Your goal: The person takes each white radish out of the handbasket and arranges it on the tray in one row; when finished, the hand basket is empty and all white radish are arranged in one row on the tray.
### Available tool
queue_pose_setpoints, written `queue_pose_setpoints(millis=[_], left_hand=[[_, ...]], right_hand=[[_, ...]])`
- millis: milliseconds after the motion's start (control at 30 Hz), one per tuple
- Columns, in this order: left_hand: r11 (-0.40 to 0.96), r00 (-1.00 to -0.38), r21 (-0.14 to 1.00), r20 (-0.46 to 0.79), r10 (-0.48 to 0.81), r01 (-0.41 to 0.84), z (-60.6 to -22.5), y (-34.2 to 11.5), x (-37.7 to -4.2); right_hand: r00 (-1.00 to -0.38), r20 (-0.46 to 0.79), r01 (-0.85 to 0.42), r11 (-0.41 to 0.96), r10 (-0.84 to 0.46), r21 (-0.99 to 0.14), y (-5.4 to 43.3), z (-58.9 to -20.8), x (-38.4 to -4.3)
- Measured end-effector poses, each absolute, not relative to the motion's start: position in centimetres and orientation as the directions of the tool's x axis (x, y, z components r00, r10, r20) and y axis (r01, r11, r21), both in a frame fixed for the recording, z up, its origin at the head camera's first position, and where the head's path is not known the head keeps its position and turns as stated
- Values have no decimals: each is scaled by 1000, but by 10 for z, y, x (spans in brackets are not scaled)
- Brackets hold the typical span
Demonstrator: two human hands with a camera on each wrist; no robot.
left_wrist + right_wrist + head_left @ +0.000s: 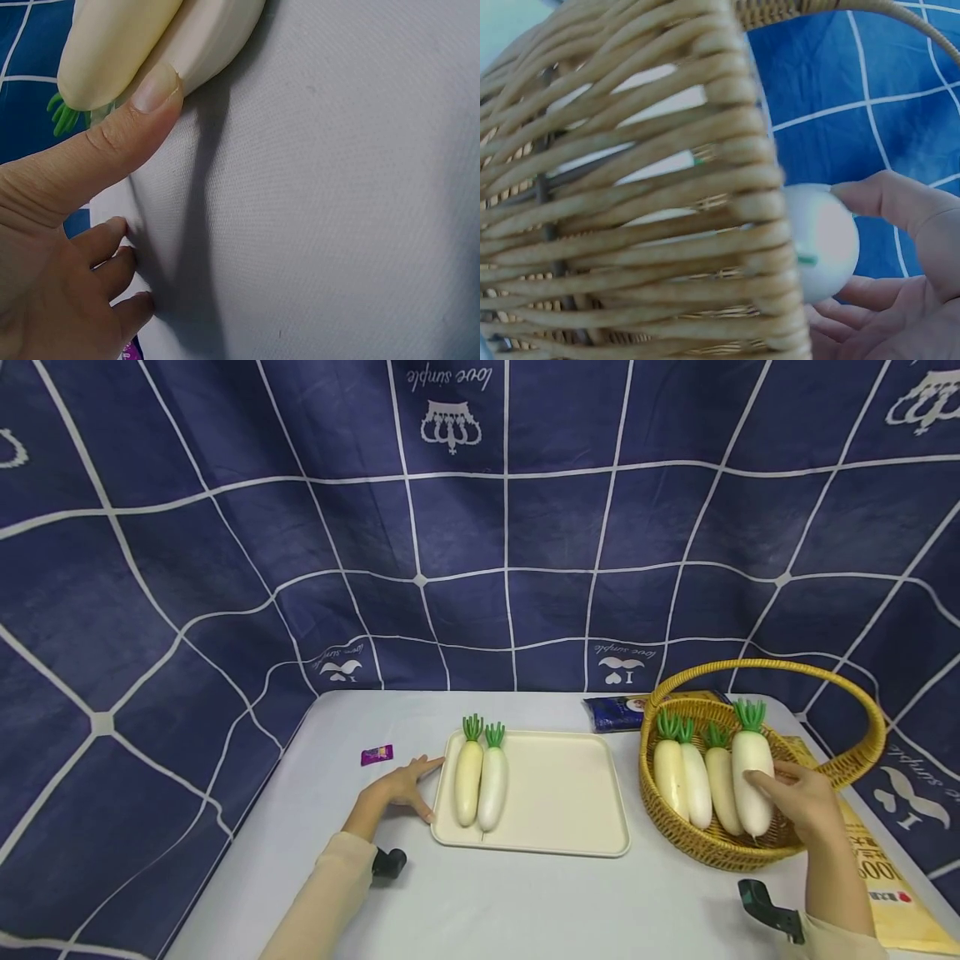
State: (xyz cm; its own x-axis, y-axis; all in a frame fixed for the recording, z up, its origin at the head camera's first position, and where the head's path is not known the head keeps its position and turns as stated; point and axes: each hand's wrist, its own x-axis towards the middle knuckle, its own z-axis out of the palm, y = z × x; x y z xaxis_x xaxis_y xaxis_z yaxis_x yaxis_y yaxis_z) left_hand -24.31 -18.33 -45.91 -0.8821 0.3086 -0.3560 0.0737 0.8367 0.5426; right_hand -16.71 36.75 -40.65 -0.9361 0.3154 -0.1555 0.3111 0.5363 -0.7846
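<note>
At the right, my right hand (806,797) grips a plump white radish (750,760) with green leaf stubs, thumb on one side and fingers on the other. This radish is over the wicker basket (682,839), beside several paler and yellowish radishes (670,777) in it. In the right wrist view, the basket wall hides most of the held radish (821,240). My left hand (401,785) is spread at the left rim of a cream tray (562,793). Two radishes lie side by side in that tray, a yellowish one (468,781) and a white one (492,789).
A small purple packet (377,755) lies left of the tray. Behind the basket is a dark blue package (615,714), and a yellow bag (892,893) lies along the table's right side. The basket's tall handle (765,665) arches above it. A blue checked cloth (465,527) hangs behind.
</note>
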Motion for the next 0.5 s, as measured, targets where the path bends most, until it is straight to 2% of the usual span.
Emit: queue_pose_setpoints(millis=[267, 500], left_hand=[[836, -882, 544, -357, 307, 71, -459, -183, -243], [839, -884, 539, -356, 304, 71, -460, -183, -243]], right_hand=[[-948, -221, 300, 414, 229, -859, 365, -405, -164], [-970, -210, 237, 275, 122, -932, 359, -410, -162]])
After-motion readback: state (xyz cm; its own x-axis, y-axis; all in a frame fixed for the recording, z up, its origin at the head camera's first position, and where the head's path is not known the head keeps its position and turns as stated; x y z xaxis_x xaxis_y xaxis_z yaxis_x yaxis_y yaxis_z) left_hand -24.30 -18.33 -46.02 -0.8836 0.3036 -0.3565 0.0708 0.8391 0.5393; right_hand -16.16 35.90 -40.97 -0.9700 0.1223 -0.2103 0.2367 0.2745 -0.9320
